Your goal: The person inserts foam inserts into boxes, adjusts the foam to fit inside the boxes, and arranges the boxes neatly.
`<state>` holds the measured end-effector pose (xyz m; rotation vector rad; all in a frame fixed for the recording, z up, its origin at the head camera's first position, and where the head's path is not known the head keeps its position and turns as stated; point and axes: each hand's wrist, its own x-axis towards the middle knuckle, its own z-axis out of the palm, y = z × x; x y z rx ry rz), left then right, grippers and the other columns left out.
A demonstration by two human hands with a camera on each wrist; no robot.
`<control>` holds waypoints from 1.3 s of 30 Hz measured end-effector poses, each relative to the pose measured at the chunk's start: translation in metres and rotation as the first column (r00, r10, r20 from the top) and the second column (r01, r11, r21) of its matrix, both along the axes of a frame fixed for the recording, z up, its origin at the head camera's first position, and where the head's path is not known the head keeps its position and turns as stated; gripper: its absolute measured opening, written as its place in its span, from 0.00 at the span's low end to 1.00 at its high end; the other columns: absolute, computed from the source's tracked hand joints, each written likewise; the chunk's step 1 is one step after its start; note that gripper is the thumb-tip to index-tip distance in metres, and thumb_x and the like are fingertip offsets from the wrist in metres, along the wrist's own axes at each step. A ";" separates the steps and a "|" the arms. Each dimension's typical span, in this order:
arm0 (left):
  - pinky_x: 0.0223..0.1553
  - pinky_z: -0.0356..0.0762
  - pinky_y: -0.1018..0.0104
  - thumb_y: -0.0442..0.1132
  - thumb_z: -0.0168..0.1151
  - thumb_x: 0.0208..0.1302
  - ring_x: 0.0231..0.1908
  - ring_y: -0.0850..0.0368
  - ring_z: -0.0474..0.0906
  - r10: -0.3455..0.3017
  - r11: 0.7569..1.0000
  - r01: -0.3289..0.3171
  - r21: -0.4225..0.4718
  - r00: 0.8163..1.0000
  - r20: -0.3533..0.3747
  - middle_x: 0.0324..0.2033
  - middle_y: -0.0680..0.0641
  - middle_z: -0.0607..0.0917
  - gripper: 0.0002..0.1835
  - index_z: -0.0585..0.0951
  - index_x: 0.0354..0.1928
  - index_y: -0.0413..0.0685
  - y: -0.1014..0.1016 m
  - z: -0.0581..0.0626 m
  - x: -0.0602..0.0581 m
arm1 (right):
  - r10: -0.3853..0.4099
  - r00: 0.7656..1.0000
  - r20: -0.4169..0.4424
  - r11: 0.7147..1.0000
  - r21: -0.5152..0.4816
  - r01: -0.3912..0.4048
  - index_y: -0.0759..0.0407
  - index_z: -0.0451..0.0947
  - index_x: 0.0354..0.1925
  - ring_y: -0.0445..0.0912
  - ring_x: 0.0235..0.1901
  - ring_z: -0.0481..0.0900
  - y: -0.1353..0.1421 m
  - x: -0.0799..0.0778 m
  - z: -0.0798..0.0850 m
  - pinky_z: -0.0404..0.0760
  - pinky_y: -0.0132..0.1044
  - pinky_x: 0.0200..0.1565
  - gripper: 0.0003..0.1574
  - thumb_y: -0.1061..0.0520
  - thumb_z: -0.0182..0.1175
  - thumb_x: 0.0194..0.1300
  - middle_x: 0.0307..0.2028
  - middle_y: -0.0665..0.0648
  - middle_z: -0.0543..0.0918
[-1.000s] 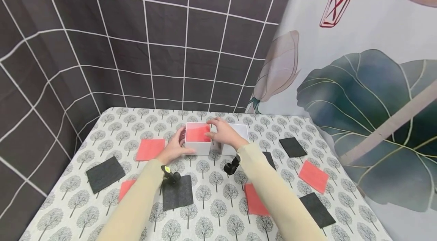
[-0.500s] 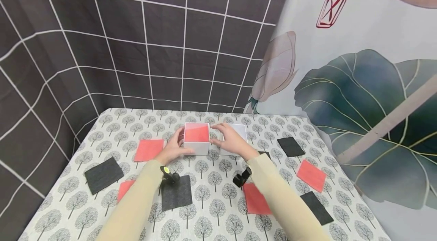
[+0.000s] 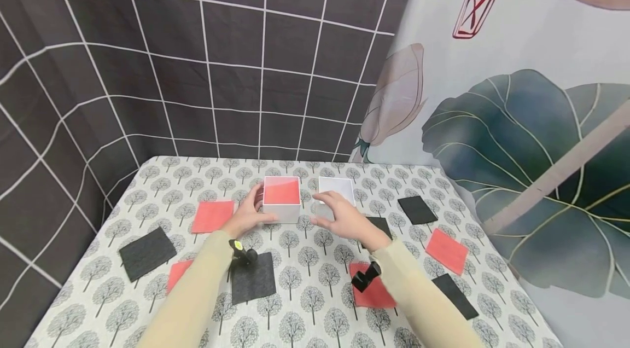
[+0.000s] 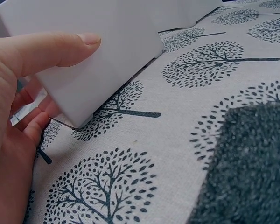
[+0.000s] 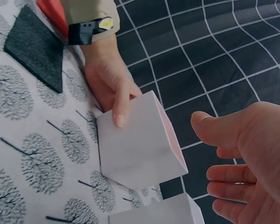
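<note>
My left hand (image 3: 248,213) grips the left corner of a white open-topped box (image 3: 281,213), thumb against its front wall and fingers round its side. Inside that box a red square sheet (image 3: 283,192) shows through the opening. A second white box (image 3: 340,186) stands just to the right, its inside pale. My right hand (image 3: 343,218) holds nothing; its fingers and thumb are spread apart and overlap the second box's front in the head view. In the right wrist view this right hand (image 5: 245,163) appears clear of the gripped box (image 5: 135,142).
Flat red and black squares lie about the tree-print cloth: a red square (image 3: 213,216) and black squares (image 3: 147,253) (image 3: 253,278) at left; red (image 3: 447,250) and black squares (image 3: 417,210) at right. A dark grid curtain (image 3: 236,91) hangs behind.
My right hand has drawn away from the left box, moving right and toward me. The red sheet stays in that box. My left hand keeps its hold.
</note>
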<state>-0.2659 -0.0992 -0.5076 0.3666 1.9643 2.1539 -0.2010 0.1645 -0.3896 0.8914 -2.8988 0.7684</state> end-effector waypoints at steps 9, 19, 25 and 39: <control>0.58 0.69 0.58 0.27 0.75 0.34 0.64 0.45 0.58 0.005 1.000 -0.005 -0.013 1.000 -0.004 0.65 0.42 0.59 0.64 0.44 0.72 0.48 0.000 0.001 0.000 | -0.004 1.000 -0.005 0.999 0.046 0.004 0.62 0.65 0.63 0.55 0.58 0.68 0.016 0.022 -0.003 0.67 0.52 0.59 0.40 0.46 0.63 0.58 0.58 0.61 0.71; 0.59 0.67 0.59 0.26 0.74 0.36 0.64 0.46 0.58 0.003 1.000 -0.003 -0.016 1.000 -0.003 0.66 0.42 0.58 0.63 0.43 0.72 0.47 0.002 0.004 0.001 | -0.044 0.998 0.053 0.996 0.086 0.039 0.60 0.63 0.65 0.54 0.59 0.67 0.037 0.042 -0.015 0.68 0.53 0.58 0.42 0.46 0.64 0.57 0.60 0.58 0.68; 0.63 0.61 0.60 0.28 0.75 0.35 0.65 0.46 0.57 0.008 0.999 -0.009 -0.036 1.000 -0.014 0.66 0.42 0.58 0.63 0.43 0.72 0.47 0.001 0.002 0.001 | -0.024 0.998 0.065 0.997 0.072 0.020 0.62 0.64 0.64 0.56 0.60 0.66 0.049 0.048 -0.030 0.67 0.55 0.59 0.41 0.47 0.64 0.57 0.60 0.61 0.69; 0.60 0.66 0.61 0.29 0.75 0.35 0.64 0.46 0.58 -0.004 1.000 0.003 -0.031 1.000 -0.018 0.66 0.43 0.58 0.64 0.43 0.72 0.49 -0.001 0.001 0.000 | -0.036 0.993 0.115 0.997 0.073 0.028 0.64 0.65 0.63 0.58 0.57 0.68 0.080 0.072 -0.051 0.69 0.58 0.56 0.42 0.47 0.66 0.55 0.58 0.64 0.70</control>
